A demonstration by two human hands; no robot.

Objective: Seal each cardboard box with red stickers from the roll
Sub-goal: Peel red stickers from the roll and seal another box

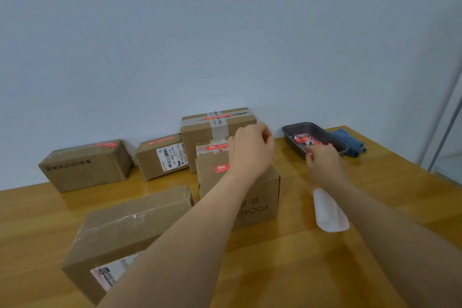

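Left hand (251, 150) curled, grip unclear, over the brown cardboard box (240, 192). Right hand (323, 164) pinches a white paper strip (330, 211) beside the dark metal tray (291, 135).

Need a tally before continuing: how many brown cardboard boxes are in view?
6: far left, labelled back-centre, tall taped back one, small one before it, under left hand, nearest.

single head-worn view, wide-angle, looking forward and slightly down from above the near edge of a wooden table (287, 270). faces a plain pale wall (225, 32) filling the upper half of the frame. close enough that both forearms enter from the bottom, reaching toward the left hand (250, 150) and right hand (323, 161) mid-frame. edges bowed by the lens, with a tilted vertical frame (442, 117) at right. no second view to share anything with.
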